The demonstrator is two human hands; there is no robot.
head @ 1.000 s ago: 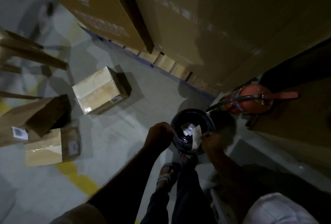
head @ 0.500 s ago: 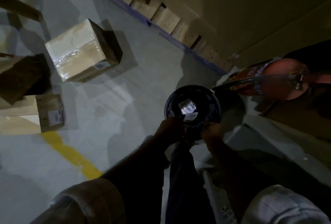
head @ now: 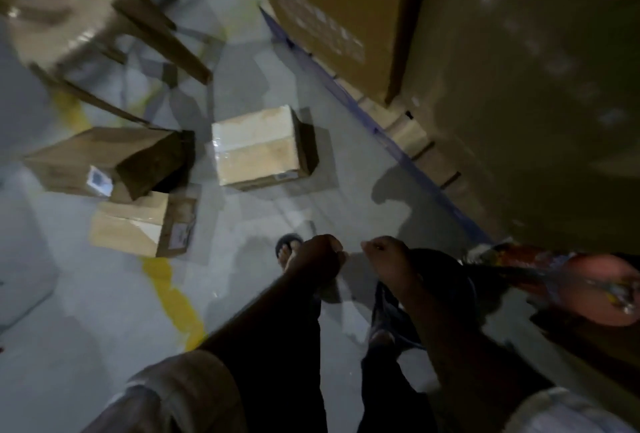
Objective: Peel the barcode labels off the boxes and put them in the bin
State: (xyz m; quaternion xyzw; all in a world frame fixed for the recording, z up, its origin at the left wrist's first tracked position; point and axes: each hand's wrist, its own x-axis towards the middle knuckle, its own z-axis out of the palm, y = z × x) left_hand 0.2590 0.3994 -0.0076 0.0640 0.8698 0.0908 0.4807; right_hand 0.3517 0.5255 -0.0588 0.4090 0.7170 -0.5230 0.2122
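Note:
Three cardboard boxes lie on the grey floor ahead. A taped box [head: 258,150] has a small label on its near side. A tipped box [head: 104,159] shows a white barcode label [head: 99,180]. A smaller box [head: 145,223] carries a label [head: 180,234] on its right face. My left hand [head: 320,256] and my right hand [head: 386,259] are both curled into loose fists, close together, with nothing visible in them. The dark round bin [head: 446,276] sits right behind my right hand, mostly hidden by it.
A red fire extinguisher [head: 581,280] lies at the right beside the bin. Tall cardboard cartons [head: 346,10] on a pallet stand along the right. Chair legs [head: 162,41] reach down at the upper left. A yellow floor line [head: 173,294] runs past my sandalled foot [head: 289,249].
The view has swung left from the bin towards the boxes. Both hands have come away from the bin's rim, and the white label seen in the right hand a second ago is gone.

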